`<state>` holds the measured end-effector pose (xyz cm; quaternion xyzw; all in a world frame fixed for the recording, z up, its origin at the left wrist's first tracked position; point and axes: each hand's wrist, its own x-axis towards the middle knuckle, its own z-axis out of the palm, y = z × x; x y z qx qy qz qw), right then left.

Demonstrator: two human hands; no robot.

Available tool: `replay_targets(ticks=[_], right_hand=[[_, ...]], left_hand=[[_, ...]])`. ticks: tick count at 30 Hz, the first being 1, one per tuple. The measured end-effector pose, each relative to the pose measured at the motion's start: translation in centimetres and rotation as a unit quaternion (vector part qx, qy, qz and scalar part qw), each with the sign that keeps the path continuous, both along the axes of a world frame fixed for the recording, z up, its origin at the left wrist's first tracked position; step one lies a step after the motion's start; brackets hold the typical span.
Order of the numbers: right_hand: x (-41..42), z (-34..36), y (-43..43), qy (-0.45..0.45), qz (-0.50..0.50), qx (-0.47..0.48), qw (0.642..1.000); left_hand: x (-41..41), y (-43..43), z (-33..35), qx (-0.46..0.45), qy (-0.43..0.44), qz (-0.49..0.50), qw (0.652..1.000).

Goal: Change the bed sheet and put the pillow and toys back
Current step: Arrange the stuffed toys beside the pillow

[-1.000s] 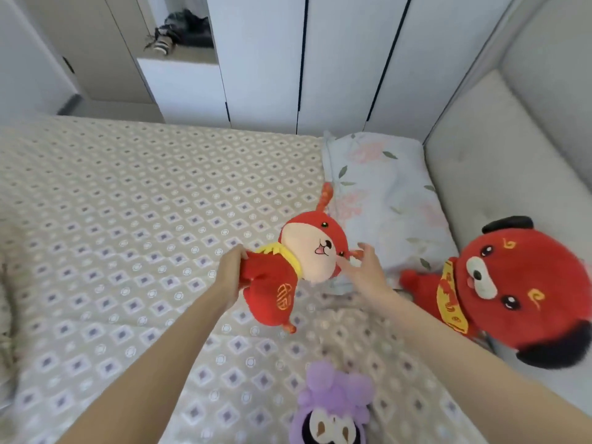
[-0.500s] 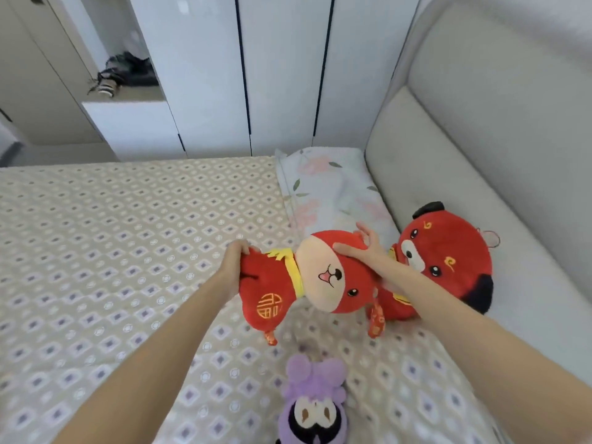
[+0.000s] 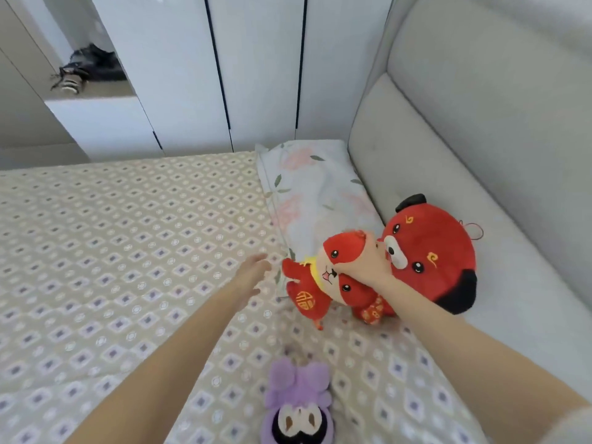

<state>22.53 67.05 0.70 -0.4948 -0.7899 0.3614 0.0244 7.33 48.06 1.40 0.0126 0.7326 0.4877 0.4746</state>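
A small red plush toy (image 3: 307, 294) with a cream face lies at the near end of the floral pillow (image 3: 315, 190), against a big round red plush (image 3: 439, 254) that leans on the grey headboard. My right hand (image 3: 368, 264) grips the small toy by its head. My left hand (image 3: 253, 275) hovers just left of that toy with relaxed fingers, touching nothing. A purple plush (image 3: 296, 408) lies on the patterned bed sheet (image 3: 128, 251) near me.
The padded grey headboard (image 3: 480, 123) runs along the right side. White wardrobe doors (image 3: 224, 68) stand beyond the bed's far edge. A low ledge at the back left carries dark clothing (image 3: 86, 67).
My left hand has let go of the small red toy's body and drawn back. My right hand has carried the toy right, against the big red plush.
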Motion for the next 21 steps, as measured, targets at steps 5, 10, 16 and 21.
replay_targets(ticks=[5,10,16,21], right_hand=[[0.1,-3.4,1.2,-0.109,-0.07,0.04,0.991],[-1.6,-6.7,1.7,-0.174,-0.06,0.091,0.979],[-2.1,-9.8,2.8,-0.194,-0.071,0.032,0.978],[-1.6,-10.6,4.7,-0.226,-0.04,-0.012,0.973]], left_hand=[[0.8,1.6,-1.6,-0.008,-0.003,-0.02,1.0],[-0.1,1.8,-3.7,-0.038,0.007,-0.007,0.999],[-0.7,2.1,-6.2,-0.053,0.002,0.007,0.999],[-0.7,2.4,-7.3,-0.067,-0.007,0.005,0.998]])
